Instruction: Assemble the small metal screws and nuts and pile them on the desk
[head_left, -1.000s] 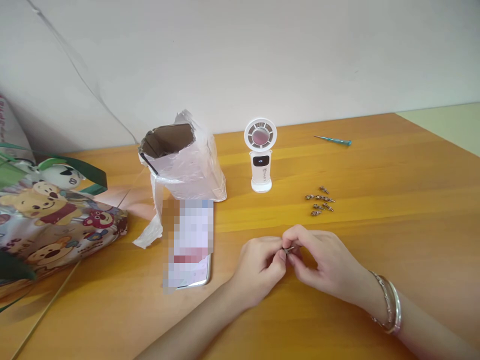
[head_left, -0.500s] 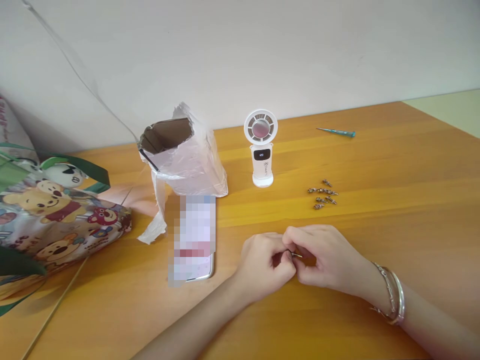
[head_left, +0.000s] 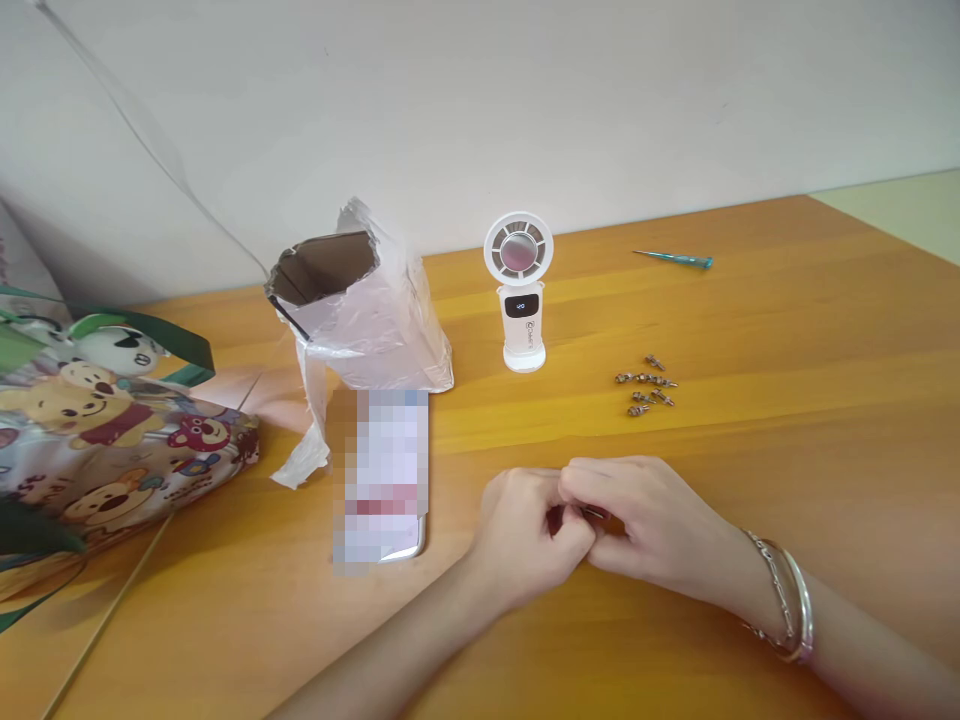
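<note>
My left hand (head_left: 521, 530) and my right hand (head_left: 649, 512) meet above the wooden table, fingertips touching. Between them is a small metal screw (head_left: 593, 513); only its thin shiny end shows, and the fingers hide the rest. The left thumb and curled fingers pinch it, while the right fingers close around it from the other side. Beyond the hands lies a loose group of several small metal screws (head_left: 646, 380), which appear to carry nuts or washers.
A white handheld fan (head_left: 523, 320) stands near the wall, with a teal screwdriver (head_left: 679, 260) to its right. An open box in white plastic (head_left: 375, 330) stands behind a phone (head_left: 405, 545). A cartoon-print bag (head_left: 135, 440) is at far left.
The right fingers have closed in further over the screw and hide more of it. Things on the table keep their places; the view has shifted slightly.
</note>
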